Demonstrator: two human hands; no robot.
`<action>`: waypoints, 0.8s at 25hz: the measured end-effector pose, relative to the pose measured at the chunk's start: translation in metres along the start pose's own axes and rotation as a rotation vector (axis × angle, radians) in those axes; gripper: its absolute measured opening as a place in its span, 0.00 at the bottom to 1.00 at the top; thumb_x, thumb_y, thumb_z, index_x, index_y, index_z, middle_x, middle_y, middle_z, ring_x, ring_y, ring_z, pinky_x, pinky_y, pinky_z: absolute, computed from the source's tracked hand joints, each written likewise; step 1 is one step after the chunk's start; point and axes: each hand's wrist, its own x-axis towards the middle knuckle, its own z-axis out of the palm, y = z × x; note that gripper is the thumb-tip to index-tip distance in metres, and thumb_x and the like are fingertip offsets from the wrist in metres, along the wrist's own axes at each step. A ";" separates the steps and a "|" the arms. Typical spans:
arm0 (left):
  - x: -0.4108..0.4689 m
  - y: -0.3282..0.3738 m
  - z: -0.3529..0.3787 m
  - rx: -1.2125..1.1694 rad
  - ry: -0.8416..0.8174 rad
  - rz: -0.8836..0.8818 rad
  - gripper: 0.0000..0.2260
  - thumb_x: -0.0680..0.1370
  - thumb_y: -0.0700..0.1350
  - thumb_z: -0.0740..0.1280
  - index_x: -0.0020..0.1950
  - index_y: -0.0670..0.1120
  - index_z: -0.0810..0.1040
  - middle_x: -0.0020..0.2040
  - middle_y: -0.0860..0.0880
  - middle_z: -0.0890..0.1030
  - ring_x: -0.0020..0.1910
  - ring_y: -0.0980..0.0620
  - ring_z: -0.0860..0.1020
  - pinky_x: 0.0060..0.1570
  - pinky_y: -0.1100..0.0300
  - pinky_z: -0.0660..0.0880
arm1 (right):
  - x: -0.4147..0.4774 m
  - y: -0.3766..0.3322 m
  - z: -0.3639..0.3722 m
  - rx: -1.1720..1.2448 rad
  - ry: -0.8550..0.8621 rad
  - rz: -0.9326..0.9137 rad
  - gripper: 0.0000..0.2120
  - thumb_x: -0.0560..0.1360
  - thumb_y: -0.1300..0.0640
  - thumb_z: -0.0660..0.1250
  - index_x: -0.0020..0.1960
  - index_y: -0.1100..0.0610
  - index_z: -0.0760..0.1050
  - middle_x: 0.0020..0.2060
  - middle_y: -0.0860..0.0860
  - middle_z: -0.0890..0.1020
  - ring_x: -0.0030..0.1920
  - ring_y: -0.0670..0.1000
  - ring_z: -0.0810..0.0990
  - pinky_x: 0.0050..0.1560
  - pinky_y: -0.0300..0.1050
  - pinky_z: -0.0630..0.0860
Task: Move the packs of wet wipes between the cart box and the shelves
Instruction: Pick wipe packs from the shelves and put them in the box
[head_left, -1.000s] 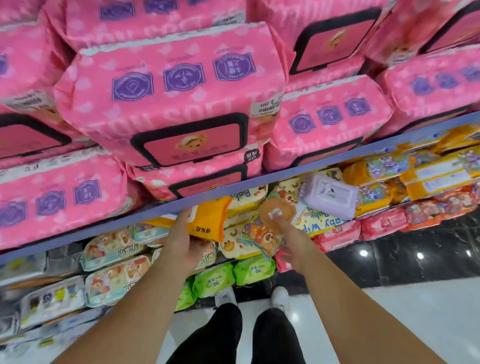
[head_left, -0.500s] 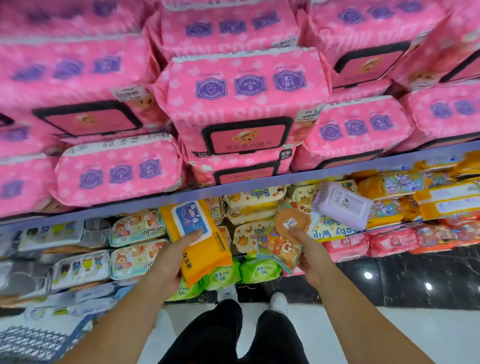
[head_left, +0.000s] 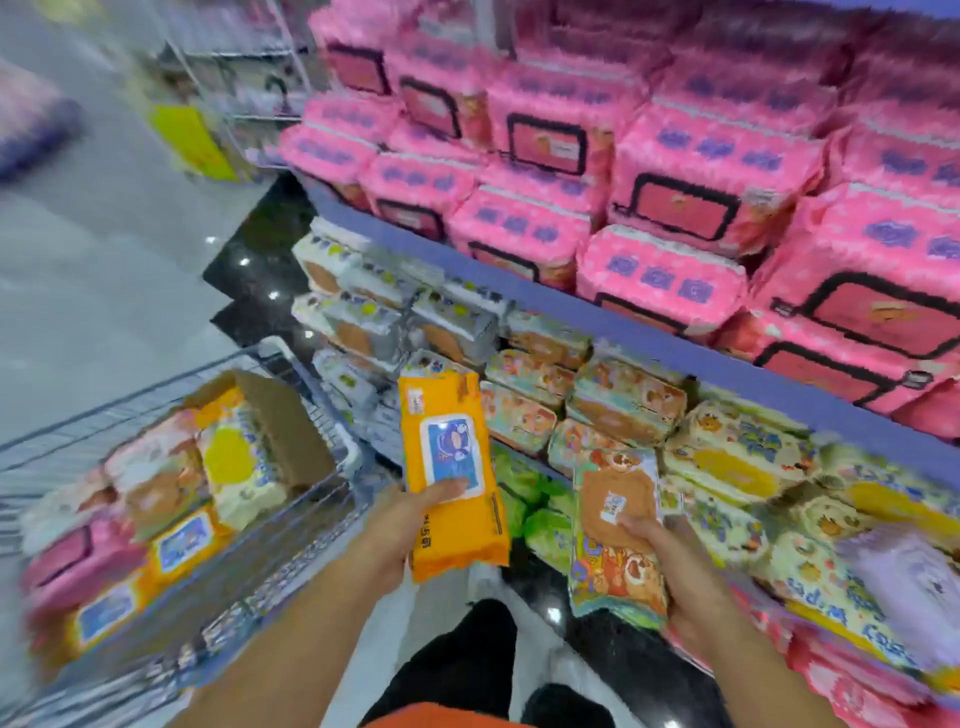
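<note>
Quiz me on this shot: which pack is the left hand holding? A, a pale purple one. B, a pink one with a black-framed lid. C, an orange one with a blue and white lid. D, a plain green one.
C: the left hand grips the orange pack, thumb lying on its blue and white lid, while the right hand holds a bear-print pack.

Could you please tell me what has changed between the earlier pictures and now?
The left hand pulled the orange pack out from under the blue shelf edge and now holds it toward the cart. The right hand drew the bear-print pack back too. Grips and pink packs are unchanged.
</note>
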 end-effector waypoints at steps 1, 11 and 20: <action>-0.010 -0.004 -0.027 -0.039 0.046 0.016 0.16 0.74 0.44 0.78 0.60 0.45 0.83 0.49 0.42 0.88 0.44 0.40 0.87 0.39 0.46 0.84 | -0.002 -0.004 0.026 -0.058 -0.039 -0.018 0.26 0.65 0.55 0.80 0.59 0.55 0.73 0.51 0.60 0.86 0.48 0.64 0.86 0.54 0.69 0.80; -0.093 -0.065 -0.309 -0.442 0.453 0.155 0.31 0.64 0.50 0.83 0.65 0.49 0.79 0.54 0.43 0.87 0.50 0.36 0.86 0.49 0.32 0.82 | -0.040 0.028 0.316 -0.632 -0.452 -0.058 0.23 0.66 0.57 0.80 0.58 0.56 0.75 0.47 0.59 0.87 0.42 0.63 0.87 0.41 0.61 0.84; -0.129 -0.112 -0.517 -0.595 0.635 0.108 0.34 0.62 0.51 0.84 0.66 0.49 0.78 0.53 0.41 0.87 0.47 0.35 0.86 0.45 0.31 0.82 | -0.054 0.153 0.591 -1.326 -0.785 -0.257 0.25 0.58 0.49 0.80 0.52 0.49 0.77 0.47 0.47 0.85 0.44 0.46 0.83 0.42 0.42 0.78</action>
